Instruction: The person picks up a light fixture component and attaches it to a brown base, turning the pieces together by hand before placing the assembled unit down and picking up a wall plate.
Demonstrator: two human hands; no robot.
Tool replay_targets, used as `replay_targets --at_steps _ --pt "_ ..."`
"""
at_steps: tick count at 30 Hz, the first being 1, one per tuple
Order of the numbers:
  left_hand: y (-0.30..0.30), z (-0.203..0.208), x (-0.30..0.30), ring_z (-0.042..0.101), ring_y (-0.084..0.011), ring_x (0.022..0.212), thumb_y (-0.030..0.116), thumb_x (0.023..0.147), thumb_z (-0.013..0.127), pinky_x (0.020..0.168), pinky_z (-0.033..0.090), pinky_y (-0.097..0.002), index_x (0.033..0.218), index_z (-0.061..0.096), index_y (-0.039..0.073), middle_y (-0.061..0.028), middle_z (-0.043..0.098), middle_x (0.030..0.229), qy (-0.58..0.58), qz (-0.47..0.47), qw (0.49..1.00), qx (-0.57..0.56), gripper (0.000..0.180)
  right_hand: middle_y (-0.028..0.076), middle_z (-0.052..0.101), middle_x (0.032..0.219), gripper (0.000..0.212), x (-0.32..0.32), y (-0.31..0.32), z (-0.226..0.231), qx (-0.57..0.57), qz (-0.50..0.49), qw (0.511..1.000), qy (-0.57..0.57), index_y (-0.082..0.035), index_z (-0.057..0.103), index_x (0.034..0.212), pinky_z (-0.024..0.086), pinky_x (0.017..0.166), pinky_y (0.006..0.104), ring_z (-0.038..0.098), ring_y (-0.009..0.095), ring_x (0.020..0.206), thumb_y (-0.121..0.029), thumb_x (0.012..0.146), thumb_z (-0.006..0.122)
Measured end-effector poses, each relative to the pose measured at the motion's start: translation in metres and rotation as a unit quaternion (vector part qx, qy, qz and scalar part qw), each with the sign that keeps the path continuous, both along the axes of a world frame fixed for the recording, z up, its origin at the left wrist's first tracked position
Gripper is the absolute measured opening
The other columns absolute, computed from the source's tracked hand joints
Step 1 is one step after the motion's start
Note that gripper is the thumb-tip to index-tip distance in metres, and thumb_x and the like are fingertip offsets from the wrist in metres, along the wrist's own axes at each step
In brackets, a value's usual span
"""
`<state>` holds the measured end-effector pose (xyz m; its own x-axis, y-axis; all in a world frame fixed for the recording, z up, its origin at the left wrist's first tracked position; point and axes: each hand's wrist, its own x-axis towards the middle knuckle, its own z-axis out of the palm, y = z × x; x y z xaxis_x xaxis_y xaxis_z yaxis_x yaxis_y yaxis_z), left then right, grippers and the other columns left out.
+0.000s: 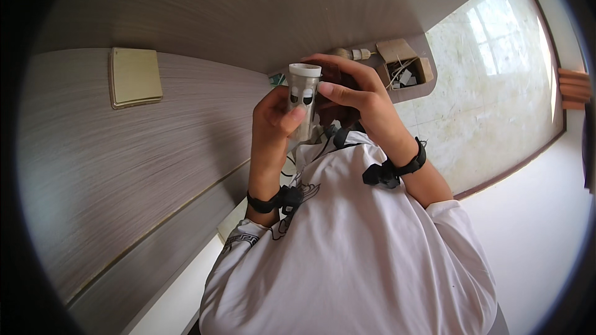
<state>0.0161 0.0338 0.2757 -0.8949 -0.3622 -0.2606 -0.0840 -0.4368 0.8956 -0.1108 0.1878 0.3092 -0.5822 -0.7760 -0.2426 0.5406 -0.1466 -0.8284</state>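
Observation:
A small grey cylinder (303, 96) with a white rim on top and two dark oval marks on its side is held up in front of a white T-shirt (354, 248). My left hand (275, 118) grips its lower part, thumb pressed on the side. My right hand (360, 96) wraps over its upper part from the right, thumb just below the white rim. Both hands touch the cylinder. Each wrist carries a black band with a small black device (380, 174). The cylinder's lower end is hidden behind my left thumb.
A wood-grain panel (124, 167) fills the left, with a beige square plate (135, 77) mounted on it. Behind the hands sits an open cardboard box (406, 65) with small parts. A pale marbled surface (496, 80) and a white surface (540, 223) lie on the right.

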Motion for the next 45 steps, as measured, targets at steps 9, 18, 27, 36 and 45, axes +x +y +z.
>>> replay_targets --at_steps 9,18,27,36,45 --pt "0.008 0.011 -0.005 0.061 -0.0064 0.096 0.02 0.086 0.078 0.087 0.048 -0.0237 0.108 0.064 0.002 -0.002 0.068 0.102 0.002 0.003 0.998 -0.056 0.032 0.006 0.07 0.114 0.045 0.004 -0.002 -0.004 0.016 -0.034 0.998 0.054 0.002 0.06 0.136 0.056 0.076 0.0258 0.066 0.011 0.091 -0.012 0.095 0.07" --pt "0.009 0.011 -0.008 0.059 -0.0061 0.092 0.018 0.086 0.078 0.084 0.047 -0.0241 0.107 0.064 0.002 -0.0015 0.066 0.099 -0.01 0.003 1.0 -0.018 0.03 0.005 0.07 0.105 0.041 -0.003 0.002 -0.006 0.006 -0.019 1.0 0.011 0.003 0.062 0.131 0.055 0.074 0.0273 0.066 0.012 0.086 -0.011 0.093 0.072" --pt "0.004 0.003 -0.009 0.059 -0.0059 0.089 0.029 0.083 0.078 0.078 0.045 -0.0224 0.112 0.063 0.003 -0.0005 0.066 0.1 -0.037 -0.02 0.998 -0.049 0.041 0.006 0.069 0.108 0.043 -0.007 0.004 -0.008 0.014 -0.011 1.0 0.016 0.002 0.06 0.135 0.056 0.071 0.0266 0.069 0.013 0.086 -0.01 0.095 0.068" --pt "-0.003 0.01 -0.025 0.062 -0.0082 0.09 0.013 0.085 0.079 0.08 0.05 -0.0253 0.105 0.064 0.0 -0.0029 0.068 0.097 -0.039 -0.085 0.995 -0.035 0.028 0.007 0.07 0.103 0.041 -0.01 0.014 -0.002 0.021 -0.053 0.998 0.011 0.002 0.063 0.13 0.055 0.067 0.027 0.068 0.012 0.079 -0.014 0.093 0.072" --pt "0.001 0.004 -0.03 0.065 -0.0098 0.09 0.01 0.087 0.079 0.082 0.054 -0.0264 0.108 0.062 -0.001 -0.0053 0.069 0.098 0.015 -0.083 0.995 -0.054 0.03 0.006 0.071 0.106 0.04 0.004 0.012 -0.009 0.029 -0.115 0.993 0.005 0.003 0.064 0.129 0.055 0.07 0.0263 0.069 0.012 0.082 -0.014 0.094 0.071"
